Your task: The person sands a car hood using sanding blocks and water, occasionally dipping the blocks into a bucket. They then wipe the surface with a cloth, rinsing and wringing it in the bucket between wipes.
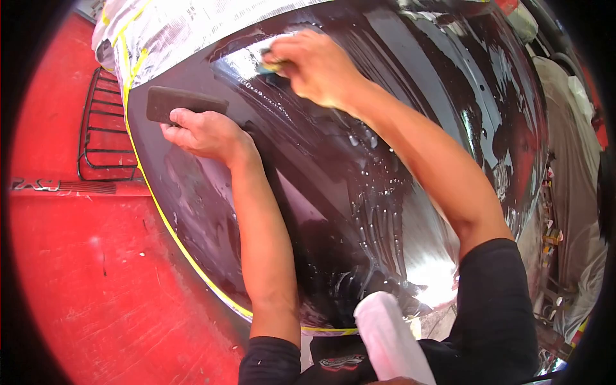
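A wet, dark, glossy car hood (321, 192) spreads out under both arms. My left hand (208, 136) is at the hood's left side, its fingers closed around a dark, flat rectangular sanding block (186, 104). Farther up the panel, my right hand (317, 67) is bent at the wrist and grips a small yellow and dark sponge (273, 66). Motion blurs that sponge, and the fingers hide much of it. Water streaks and droplets run down the hood below the right hand.
Masking paper and plastic sheeting (186, 32) cover the area at the top left. Yellow tape (168, 221) follows the hood's left edge. A black metal rack (106, 128) stands beside the red surface (83, 269). Grey covering (571, 167) hangs at the right.
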`<state>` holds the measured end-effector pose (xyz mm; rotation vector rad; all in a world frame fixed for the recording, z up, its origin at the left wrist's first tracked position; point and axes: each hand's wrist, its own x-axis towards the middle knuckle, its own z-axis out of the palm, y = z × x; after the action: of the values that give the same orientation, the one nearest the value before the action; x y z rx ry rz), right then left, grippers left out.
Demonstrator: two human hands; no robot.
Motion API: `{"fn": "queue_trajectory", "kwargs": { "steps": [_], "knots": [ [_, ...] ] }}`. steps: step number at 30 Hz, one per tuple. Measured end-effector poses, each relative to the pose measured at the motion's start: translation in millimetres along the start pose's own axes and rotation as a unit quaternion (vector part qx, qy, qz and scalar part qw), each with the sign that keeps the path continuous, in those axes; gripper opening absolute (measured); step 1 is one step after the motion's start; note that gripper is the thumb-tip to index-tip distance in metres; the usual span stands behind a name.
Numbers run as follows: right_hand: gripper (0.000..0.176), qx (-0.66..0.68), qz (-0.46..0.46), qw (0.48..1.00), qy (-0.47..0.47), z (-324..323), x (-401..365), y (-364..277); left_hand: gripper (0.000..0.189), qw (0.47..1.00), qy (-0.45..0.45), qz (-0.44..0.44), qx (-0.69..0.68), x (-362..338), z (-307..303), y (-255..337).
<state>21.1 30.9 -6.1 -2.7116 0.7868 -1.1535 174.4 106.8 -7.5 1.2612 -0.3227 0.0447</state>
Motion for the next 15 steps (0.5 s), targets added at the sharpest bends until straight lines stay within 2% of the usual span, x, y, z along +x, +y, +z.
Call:
{"fn": "queue_trajectory", "kwargs": {
  "steps": [2, 4, 5, 6, 9, 11, 13, 15],
  "knots": [
    [0.032, 0.023, -0.029, 0.999, 0.014, 2.1, 2.8, 4.8, 0.053, 0.998, 0.009, 0.044, 0.036, 4.7, -1.9, -3.9],
    [0.042, 0.051, -0.065, 0.996, 0.035, -29.6, -57.1, -10.0, 0.053, 1.000, 0.007, 0.016, 0.005, 2.1, -0.5, 1.0],
    [0.051, 0.086, -0.053, 0.995, 0.019, -57.0, -93.8, -29.7, 0.053, 1.000, 0.006, -0.013, -0.024, 0.4, 0.6, 3.5],
    [0.057, 0.045, 0.018, 0.998, -0.047, -85.2, -134.1, -50.3, 0.053, 0.999, 0.005, -0.020, -0.027, -0.1, 1.8, 2.7],
    [0.049, 0.047, 0.021, 0.994, -0.099, -106.9, -157.2, -51.8, 0.053, 1.000, 0.004, -0.016, -0.013, -4.2, 2.5, 0.9],
    [0.036, 0.082, -0.048, 0.995, -0.013, -73.5, -107.6, -19.6, 0.052, 1.000, 0.002, 0.007, -0.008, 0.0, 0.8, -1.6],
    [0.028, 0.054, -0.069, 0.996, 0.002, -35.0, -45.9, 12.2, 0.052, 1.000, -0.002, 0.019, 0.000, 1.4, 0.4, -0.2],
    [0.031, 0.041, -0.074, 0.995, 0.050, -7.6, 0.2, 27.2, 0.051, 1.000, -0.007, 0.029, 0.007, 0.1, -0.2, 0.0]
  ]
}}
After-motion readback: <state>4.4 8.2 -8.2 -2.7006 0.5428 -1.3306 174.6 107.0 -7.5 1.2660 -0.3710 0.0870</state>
